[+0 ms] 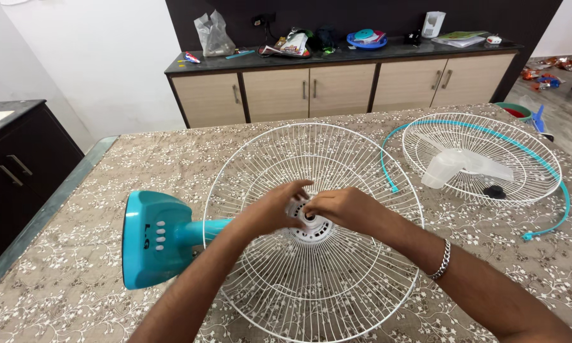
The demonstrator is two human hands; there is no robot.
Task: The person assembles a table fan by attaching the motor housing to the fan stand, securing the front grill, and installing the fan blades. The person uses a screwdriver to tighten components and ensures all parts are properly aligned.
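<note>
A teal table fan lies on its side on the patterned table, its base (151,238) at the left. Its white wire rear guard (311,279) faces up toward me. My left hand (270,208) and my right hand (343,208) meet at the guard's white centre hub (311,225), fingers curled around the small part at the shaft. What the fingers pinch is hidden. A silver bracelet (442,260) sits on my right wrist.
At the right lie the white front guard (483,159) with a translucent fan blade (457,165) and a black knob (494,191) in it, ringed by a teal rim band (556,190). A cluttered cabinet counter (343,54) stands behind; a dark cabinet (19,165) at left.
</note>
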